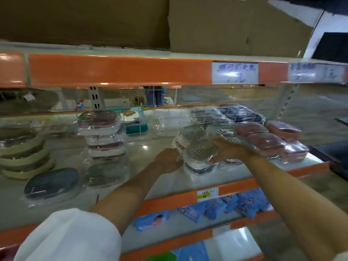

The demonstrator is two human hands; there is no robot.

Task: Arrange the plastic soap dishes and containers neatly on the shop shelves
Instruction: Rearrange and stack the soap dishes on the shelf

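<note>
Soap dishes, each wrapped in clear film, sit in a short stack on the middle shelf, and that stack is what both hands are working on. The right hand curls over the top dish from its far side, thumb and fingers clamped round the wrapped rim, probably to square it on the ones beneath. The left hand lies against the near side of the stack with fingers fairly straight, bracing rather than gripping, though blur makes its fingertips hard to read. Just beyond the right hand's grip lie more grey wrapped dishes, and past its wrist a row of pink containers, so like colours seem to be gathered together. Well away from the left hand stand a taller stack of pink-and-clear dishes, a lone dark container near the shelf's front edge, and green rings cut off by the frame. Film glare hides how many dishes the gripped stack holds.
</note>
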